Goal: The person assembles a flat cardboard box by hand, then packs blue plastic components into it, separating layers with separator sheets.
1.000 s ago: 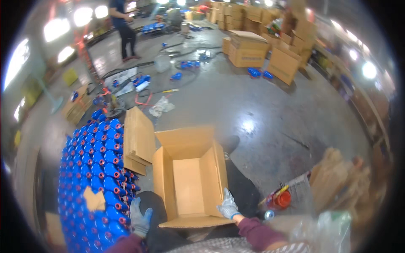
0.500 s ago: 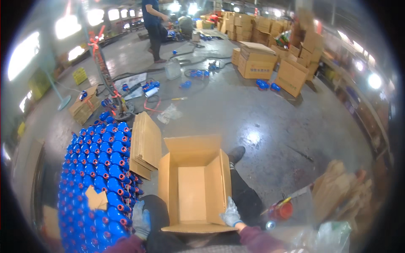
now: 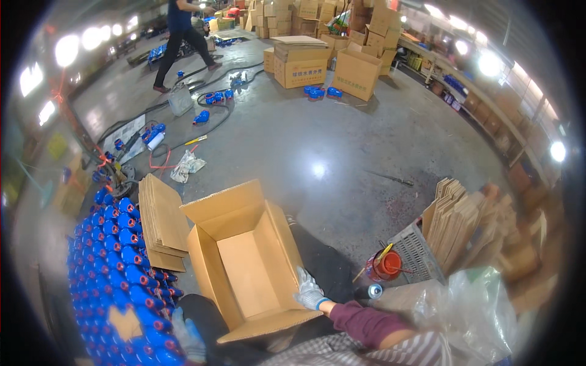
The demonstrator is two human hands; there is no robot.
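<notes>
An open cardboard box (image 3: pixel 244 268) sits tilted between my legs, its flaps spread and its inside bare. My right hand (image 3: pixel 310 291), in a grey glove, grips the box's right wall near the close corner. My left hand (image 3: pixel 188 337), gloved in grey and blue, is low at the left beside my knee, fingers stretched out and holding nothing I can see. Next to it is a big stack of blue rounded housings (image 3: pixel 131 256) with red-rimmed openings. A scrap of cardboard (image 3: pixel 126 323) lies on them. Flat folded cartons (image 3: pixel 162 222) lean between the stack and the box.
At right are a red pot (image 3: pixel 387 266), a grey plastic crate (image 3: pixel 421 250), cardboard sheets (image 3: pixel 455 226) and clear plastic bags (image 3: pixel 479 305). A metal rod (image 3: pixel 390 177) lies on the floor. Ahead are cartons (image 3: pixel 300 67), hoses and a walking person (image 3: pixel 183 36).
My view has turned to the right, and the box appears more tilted. My right hand stays at the box's right side. The person in the distance has gone from standing to striding.
</notes>
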